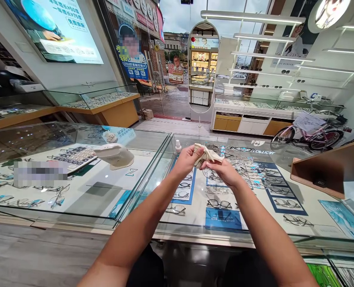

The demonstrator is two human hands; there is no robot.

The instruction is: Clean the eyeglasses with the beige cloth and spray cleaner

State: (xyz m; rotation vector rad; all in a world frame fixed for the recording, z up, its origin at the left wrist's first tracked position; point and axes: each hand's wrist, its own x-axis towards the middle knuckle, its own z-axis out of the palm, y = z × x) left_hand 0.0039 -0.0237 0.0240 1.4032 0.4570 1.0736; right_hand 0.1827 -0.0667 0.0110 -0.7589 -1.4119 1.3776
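Both my hands meet above the glass display case (165, 191). My left hand (188, 158) is closed on a crumpled cream cloth (203, 154), with the thumb pressed on top. From the other side my right hand (223, 170) pinches the lower right part of the same cloth. Whether something lies inside the folds cannot be made out. A small white bottle (178, 146) stands on the glass just left of my left hand. Beneath the glass lie rows of eyeglasses (219, 204), several on blue cards.
A white scanner-like device (114, 155) stands on the left, near a tray of samples (77, 157). A wooden stand (320, 175) is at the right. Beyond the case are an oval mirror (201, 67), a pink bicycle (314, 131) and another display counter (99, 103).
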